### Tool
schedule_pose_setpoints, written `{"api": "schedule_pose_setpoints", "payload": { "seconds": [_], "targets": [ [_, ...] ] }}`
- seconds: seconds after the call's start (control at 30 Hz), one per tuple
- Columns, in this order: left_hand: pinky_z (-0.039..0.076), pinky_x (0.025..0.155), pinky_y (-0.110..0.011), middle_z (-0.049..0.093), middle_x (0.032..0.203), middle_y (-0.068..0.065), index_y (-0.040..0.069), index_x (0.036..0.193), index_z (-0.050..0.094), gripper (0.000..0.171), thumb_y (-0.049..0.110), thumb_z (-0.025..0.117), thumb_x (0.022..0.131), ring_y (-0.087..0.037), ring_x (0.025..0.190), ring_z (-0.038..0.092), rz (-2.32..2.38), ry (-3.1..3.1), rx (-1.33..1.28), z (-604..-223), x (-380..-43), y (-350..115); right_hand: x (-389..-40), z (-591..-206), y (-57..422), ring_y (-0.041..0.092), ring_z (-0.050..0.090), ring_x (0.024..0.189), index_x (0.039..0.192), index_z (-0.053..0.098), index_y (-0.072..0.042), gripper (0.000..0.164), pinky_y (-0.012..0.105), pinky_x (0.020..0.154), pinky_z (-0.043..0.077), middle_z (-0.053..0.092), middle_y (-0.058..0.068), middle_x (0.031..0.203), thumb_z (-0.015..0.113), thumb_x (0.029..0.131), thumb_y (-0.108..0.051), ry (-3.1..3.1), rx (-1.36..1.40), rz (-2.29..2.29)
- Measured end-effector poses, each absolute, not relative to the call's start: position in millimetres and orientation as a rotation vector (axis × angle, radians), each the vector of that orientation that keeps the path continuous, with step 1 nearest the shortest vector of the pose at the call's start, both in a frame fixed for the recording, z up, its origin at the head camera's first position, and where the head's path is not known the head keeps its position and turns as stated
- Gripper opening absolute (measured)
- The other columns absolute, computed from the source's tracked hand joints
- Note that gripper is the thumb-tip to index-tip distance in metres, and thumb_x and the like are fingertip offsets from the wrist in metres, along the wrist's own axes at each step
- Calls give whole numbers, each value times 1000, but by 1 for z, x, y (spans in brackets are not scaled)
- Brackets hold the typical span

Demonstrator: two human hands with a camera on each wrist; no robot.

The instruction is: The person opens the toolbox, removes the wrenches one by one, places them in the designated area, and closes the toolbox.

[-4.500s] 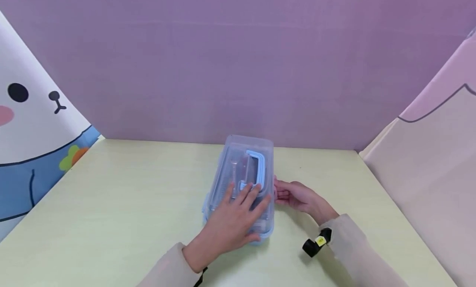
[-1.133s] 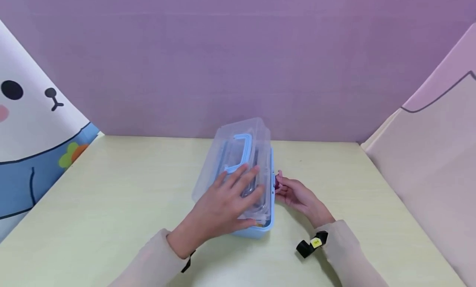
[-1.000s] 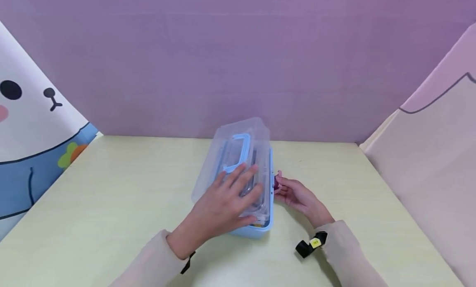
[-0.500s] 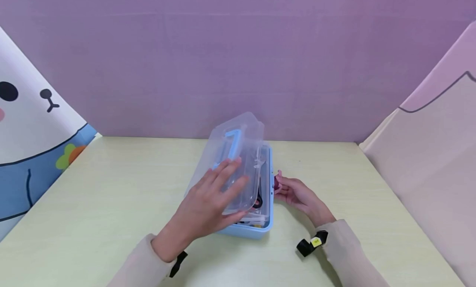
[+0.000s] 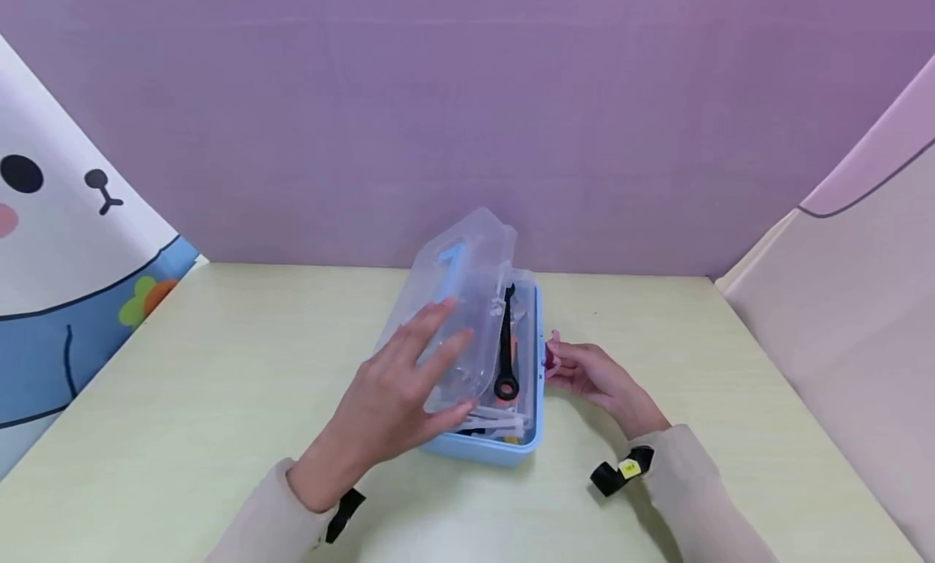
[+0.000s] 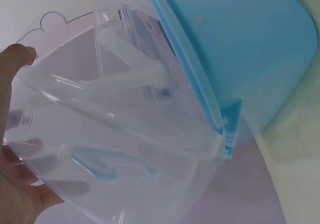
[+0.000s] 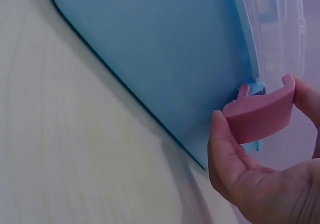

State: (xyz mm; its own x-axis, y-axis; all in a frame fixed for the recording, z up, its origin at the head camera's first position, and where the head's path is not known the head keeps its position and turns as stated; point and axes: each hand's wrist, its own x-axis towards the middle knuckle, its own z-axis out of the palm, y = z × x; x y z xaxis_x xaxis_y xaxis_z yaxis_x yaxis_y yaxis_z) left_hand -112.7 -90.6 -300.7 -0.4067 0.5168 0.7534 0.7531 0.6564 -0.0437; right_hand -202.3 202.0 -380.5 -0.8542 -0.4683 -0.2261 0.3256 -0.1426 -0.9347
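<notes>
A light blue storage box (image 5: 482, 451) stands on the table, its clear hinged lid (image 5: 467, 336) swung up toward the left. My left hand (image 5: 398, 384) holds the lid at its near end, fingers spread across it and thumb at the rim. In the left wrist view, fingertips show through the clear plastic, near the blue lid handle (image 6: 100, 166). On the box's right side, my right hand (image 5: 595, 378) pinches the pink latch (image 7: 262, 116) between thumb and fingers. Inside the box, a black wrench (image 5: 506, 352) lies in a clear tray (image 5: 520, 417).
Small yellow and orange items show inside the box, partly hidden by the lid. A purple backdrop (image 5: 467, 125) rises behind the table (image 5: 256, 368), with printed cloth panels (image 5: 862, 344) at both sides. A black wrist strap (image 5: 621, 472) sits by the right sleeve.
The lid was down 4.5 seconds ago; my left hand has raised it leftward, uncovering the wrench and tray. The pink latch has swung outward, with my right hand still at it.
</notes>
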Motion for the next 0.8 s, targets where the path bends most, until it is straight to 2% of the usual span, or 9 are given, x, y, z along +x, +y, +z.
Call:
{"api": "schedule_pose_setpoints", "payload": {
  "seconds": [0.17,0.27,0.43,0.53,0.67,0.8],
  "targets": [
    [60,62,-35,46,139,-21,6,125,52,76,31,86,62,-35,115,56,-451,-2125,-911,-299,-112,-97,-203,-378,204,10,69,77,82,73,-14,28,27,82,58,74,-2,79,50,98,-15,1639,-141,-2025],
    [60,60,-33,45,140,-21,6,127,51,77,29,87,62,-34,107,60,-495,-2153,-891,-298,-111,-101,-203,-379,204,10,69,77,84,73,-15,28,27,82,58,74,-2,80,49,99,-15,1646,-145,-2022],
    [57,52,-30,45,140,-22,6,128,51,77,26,86,62,-33,104,61,-546,-2140,-873,-299,-110,-108,-204,-383,203,10,69,78,85,73,-14,29,27,83,58,74,-2,81,48,99,-14,1634,-150,-2024],
    [58,55,-32,45,141,-23,4,129,50,80,23,86,60,-35,106,61,-570,-2135,-850,-300,-110,-113,-204,-386,202,11,69,79,86,73,-13,28,28,83,58,74,-1,82,49,99,-15,1608,-144,-2037],
    [60,67,-38,42,143,-24,3,132,49,82,19,86,61,-38,112,58,-616,-2137,-829,-301,-111,-118,-204,-387,202,11,69,79,87,73,-13,27,27,82,58,74,-1,83,48,99,-14,1609,-149,-2039],
    [60,73,-41,36,148,-24,3,136,46,84,15,84,62,-40,118,54,-657,-2146,-822,-302,-110,-123,-204,-387,201,10,69,80,87,72,-14,28,27,82,57,74,-1,83,47,100,-14,1610,-169,-2030]
  ]
}}
